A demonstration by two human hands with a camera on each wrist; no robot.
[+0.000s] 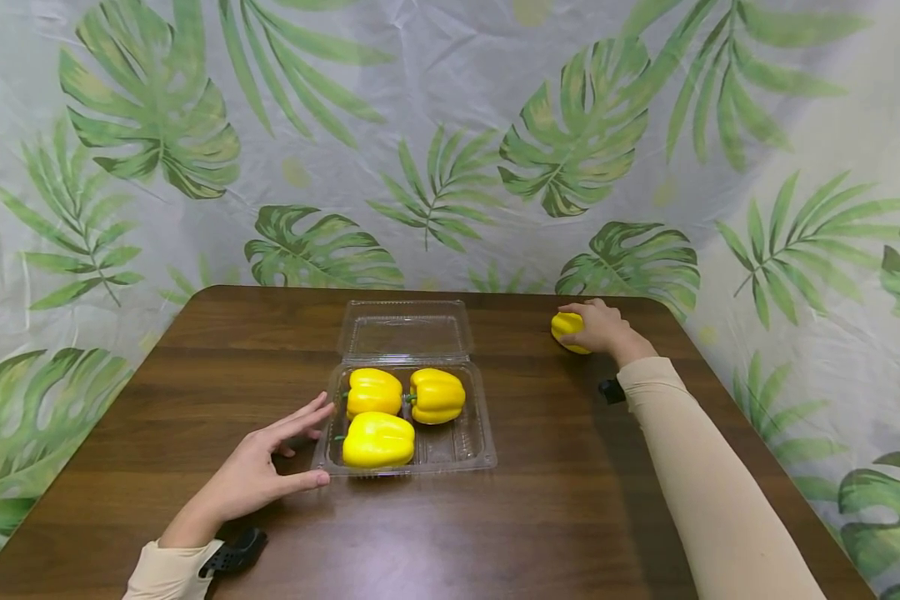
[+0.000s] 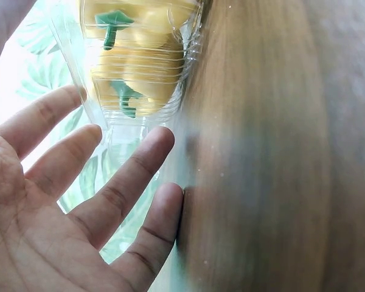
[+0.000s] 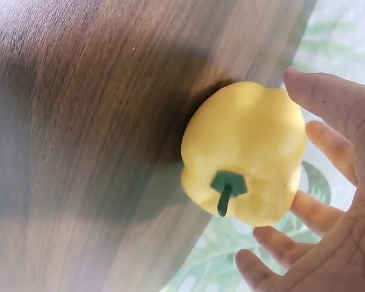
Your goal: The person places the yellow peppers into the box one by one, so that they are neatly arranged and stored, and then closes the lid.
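Observation:
A clear plastic clamshell container (image 1: 482, 417) lies with its lid (image 1: 407, 329) folded back, holding three yellow bell peppers: a front one (image 1: 378, 440), a back-left one (image 1: 374, 392) and a back-right one (image 1: 437, 396). Beside its left edge is my left hand (image 1: 258, 467), fingers spread; in the left wrist view the fingertips (image 2: 159, 139) are at the container's side. At the far right, another yellow bell pepper (image 3: 246, 146) with a green stem rests on the table. My right hand (image 1: 603, 327) reaches over it, thumb and fingers loosely around it without a visible firm grip.
The brown wooden table (image 1: 255, 367) carries everything. Behind it hangs a pale sheet (image 1: 450, 100) with green leaf prints. A black strap device (image 1: 234, 552) is on the left wrist, and another (image 1: 611, 390) on the right.

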